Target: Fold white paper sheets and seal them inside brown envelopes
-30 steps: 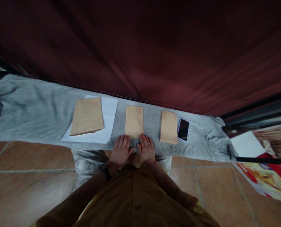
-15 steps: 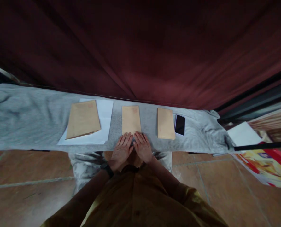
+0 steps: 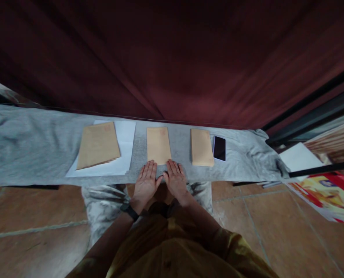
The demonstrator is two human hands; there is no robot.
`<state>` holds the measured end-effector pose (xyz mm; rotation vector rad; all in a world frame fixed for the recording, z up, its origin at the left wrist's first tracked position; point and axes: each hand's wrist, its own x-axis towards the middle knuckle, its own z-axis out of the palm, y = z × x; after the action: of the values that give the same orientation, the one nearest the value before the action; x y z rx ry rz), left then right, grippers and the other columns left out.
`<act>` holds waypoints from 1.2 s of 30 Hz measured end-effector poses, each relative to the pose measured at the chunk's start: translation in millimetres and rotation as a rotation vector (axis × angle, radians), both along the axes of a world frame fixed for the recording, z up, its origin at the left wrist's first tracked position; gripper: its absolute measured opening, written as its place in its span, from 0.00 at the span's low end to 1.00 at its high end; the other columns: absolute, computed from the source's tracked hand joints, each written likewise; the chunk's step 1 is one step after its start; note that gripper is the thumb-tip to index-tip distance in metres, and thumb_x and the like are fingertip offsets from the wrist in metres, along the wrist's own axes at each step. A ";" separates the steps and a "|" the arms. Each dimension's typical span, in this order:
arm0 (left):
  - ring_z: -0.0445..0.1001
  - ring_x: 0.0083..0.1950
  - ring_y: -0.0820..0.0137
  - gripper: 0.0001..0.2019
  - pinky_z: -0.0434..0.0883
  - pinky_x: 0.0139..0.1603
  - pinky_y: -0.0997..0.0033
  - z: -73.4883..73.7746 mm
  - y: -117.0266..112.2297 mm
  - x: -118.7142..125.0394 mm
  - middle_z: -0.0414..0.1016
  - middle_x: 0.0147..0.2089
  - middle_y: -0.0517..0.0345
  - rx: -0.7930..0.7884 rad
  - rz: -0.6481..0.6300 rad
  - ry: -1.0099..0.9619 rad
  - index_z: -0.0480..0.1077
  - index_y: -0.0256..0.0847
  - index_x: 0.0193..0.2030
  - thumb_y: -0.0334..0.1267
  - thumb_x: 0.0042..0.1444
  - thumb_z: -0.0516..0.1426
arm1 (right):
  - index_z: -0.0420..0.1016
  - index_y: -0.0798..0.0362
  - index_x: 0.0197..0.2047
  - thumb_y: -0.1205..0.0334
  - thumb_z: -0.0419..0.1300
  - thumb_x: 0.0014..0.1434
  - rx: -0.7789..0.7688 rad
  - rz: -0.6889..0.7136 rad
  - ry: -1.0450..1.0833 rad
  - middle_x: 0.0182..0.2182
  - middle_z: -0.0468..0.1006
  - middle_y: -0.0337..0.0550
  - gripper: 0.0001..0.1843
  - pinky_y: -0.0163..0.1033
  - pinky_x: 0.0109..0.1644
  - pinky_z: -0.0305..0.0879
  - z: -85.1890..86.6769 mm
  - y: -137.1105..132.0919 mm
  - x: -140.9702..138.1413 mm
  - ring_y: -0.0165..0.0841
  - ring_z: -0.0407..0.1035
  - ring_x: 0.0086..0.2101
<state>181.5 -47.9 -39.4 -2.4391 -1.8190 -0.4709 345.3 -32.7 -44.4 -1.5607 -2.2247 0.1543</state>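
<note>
A brown paper envelope (image 3: pixel 158 144) lies flat at the middle of the cloth-covered table, a faint red print in its upper right corner. My left hand (image 3: pixel 146 180) rests palm down with fingers stretched out, its fingertips at the envelope's lower left corner. At the lower right corner lie the fingertips of my right hand (image 3: pixel 175 178), also flat and open. Neither hand grips anything. To the right is a neat stack of similar brown envelopes (image 3: pixel 202 147). Larger brown envelopes (image 3: pixel 99 144) lie in a slightly fanned pile on the left.
White paper sheets (image 3: pixel 127 148) sit under the left pile. A phone (image 3: pixel 219 148) with a dark screen lies beside the right stack. Grey cloth (image 3: pixel 35 146) covers the narrow table, and a dark red curtain (image 3: pixel 166 77) hangs behind it. A colourful box (image 3: pixel 331 197) is at the far right.
My hands have spread apart, the left going left, and now lie at the envelope's two lower corners instead of close together on its near edge. The view has shifted slightly.
</note>
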 end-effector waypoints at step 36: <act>0.61 0.73 0.44 0.33 0.58 0.71 0.43 3.6 -1.6 3.6 0.61 0.70 0.24 0.010 0.133 0.024 0.61 0.20 0.69 0.49 0.69 0.47 | 0.65 0.60 0.69 0.57 0.49 0.74 0.030 -0.084 -0.017 0.68 0.66 0.53 0.26 0.52 0.73 0.50 3.7 8.3 -3.6 0.42 0.59 0.67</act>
<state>185.1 -49.5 -35.8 -2.2884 -1.9480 -0.4368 341.7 -24.4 -40.8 -1.6420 -2.1603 0.0833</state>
